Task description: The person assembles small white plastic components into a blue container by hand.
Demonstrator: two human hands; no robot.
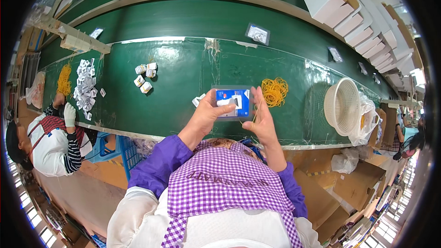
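Head view, seated at green table (183, 87). Left hand (206, 112) closed on left edge of flat blue-and-white packet in clear sleeve (233, 103), thumb on top; right hand (261, 119) pinching right edge, fingers partly curled, thin yellow rubber band (255, 109) apparently stretched off fingers beside packet. Packet held level just above table, between both hands, in front of chest. Judged step: banding the packet; best done w/ left grip kept firm and flat, band spread wide enough to clear the corner w/o bending the sleeve, then eased to mid-packet. Heap of yellow rubber bands (274, 91) just right of packet, close to right hand. Small white pieces (199, 99) touching left of packet area; cluster of small white boxes (144, 76) further left. White plastic basket (342, 105) on its side, far right, w/ clear bag beside. Similar sleeved packets (257, 33) on upper belt, well apart. Row of white cartons (363, 23) top right. Co-worker's gloved hand (69, 114) at far left near paper scraps (85, 87). Nothing lying between hands and band heap.
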